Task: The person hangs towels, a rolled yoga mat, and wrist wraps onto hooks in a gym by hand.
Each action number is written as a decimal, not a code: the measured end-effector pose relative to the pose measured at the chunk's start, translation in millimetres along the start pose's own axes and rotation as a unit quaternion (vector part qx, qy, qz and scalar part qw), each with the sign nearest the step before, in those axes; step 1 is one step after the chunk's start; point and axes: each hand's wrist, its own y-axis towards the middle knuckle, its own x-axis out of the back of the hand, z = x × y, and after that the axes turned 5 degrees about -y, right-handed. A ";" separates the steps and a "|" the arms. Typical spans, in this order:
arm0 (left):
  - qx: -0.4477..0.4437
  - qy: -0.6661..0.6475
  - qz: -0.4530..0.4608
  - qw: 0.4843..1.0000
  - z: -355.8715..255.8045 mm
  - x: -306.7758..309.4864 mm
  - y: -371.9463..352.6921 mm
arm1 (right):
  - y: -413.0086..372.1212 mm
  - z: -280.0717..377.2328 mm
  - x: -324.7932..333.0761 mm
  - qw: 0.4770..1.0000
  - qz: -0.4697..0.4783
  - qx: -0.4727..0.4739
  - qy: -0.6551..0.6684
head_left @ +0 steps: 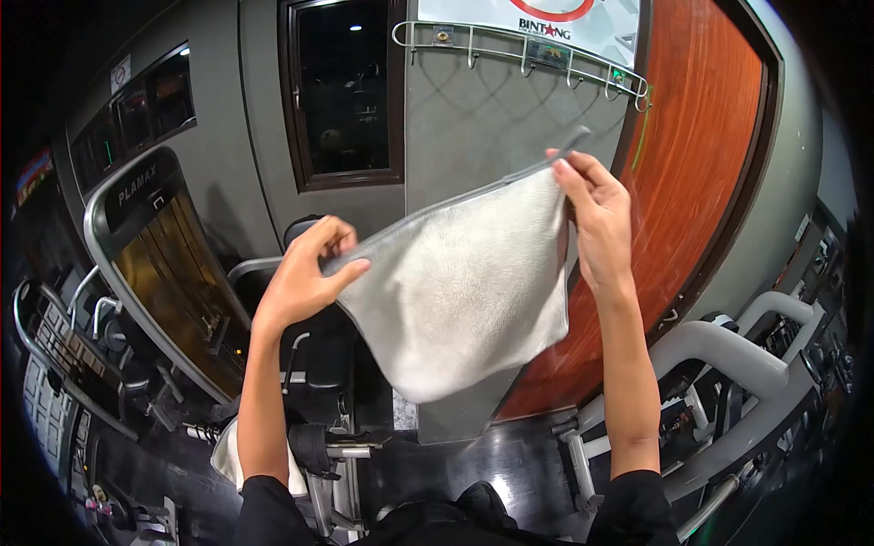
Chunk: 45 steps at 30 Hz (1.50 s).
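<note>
A white towel (464, 282) with a grey edge hangs spread out in front of me. My left hand (308, 273) pinches its upper left corner between thumb and fingers. Higher up, my right hand (599, 214) is closed on the upper right corner, and a bit of the grey edge sticks out past the fingers. The top edge slopes up to the right, while the lower edge hangs free and bulges a little. Behind my left forearm, another white cloth (226, 460) shows in part on the equipment.
A weight machine (137, 196) marked PLAMAX stands on the left. Ahead, a rack of hooks (523, 62) is fixed to the grey wall, beside a reddish wooden panel (696, 118). Thick grey machine tubes (719, 359) reach in from the right. Below lies a dark, shiny floor (482, 464).
</note>
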 end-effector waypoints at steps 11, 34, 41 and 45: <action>-0.065 -0.248 -0.102 0.961 -52.9 -43.1 87.9 | 24.9 0.7 -80.2 0.990 0.076 0.064 -0.104; 0.000 -0.265 -0.195 0.944 -38.1 -22.9 174.3 | 115.3 -27.2 -126.2 0.992 -0.056 0.058 -0.101; 0.059 -0.275 -0.136 0.950 -19.9 -29.3 167.4 | 100.3 -46.8 -121.4 0.996 -0.037 -0.003 -0.080; 0.033 -0.250 -0.149 0.956 -18.3 -27.4 146.6 | 93.2 -68.0 -120.1 0.985 -0.071 0.137 -0.081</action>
